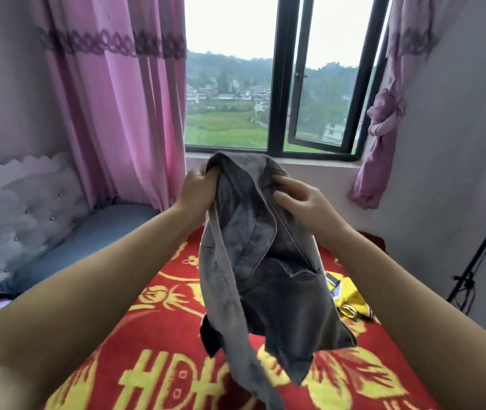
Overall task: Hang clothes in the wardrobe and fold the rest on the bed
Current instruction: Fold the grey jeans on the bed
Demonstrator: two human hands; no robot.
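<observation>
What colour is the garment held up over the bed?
Faded grey denim garment, clearest in the head view.

Soft, even daylight from the window (271, 84) at 12 o'clock, sky blown out white. My forearms smear w/ blur at 7 and 5. Wide-angle bends the edges; whole pic a bit soft

A grey denim garment (265, 261), faded and inside out in places, hung lifted above the bed (153, 365), bunched at its top edge and drooping in loose folds, one long strip trailing down toward the red and yellow bedspread. A yellow garment (345, 297) lay crumpled on the bed just behind it, to the right
</observation>
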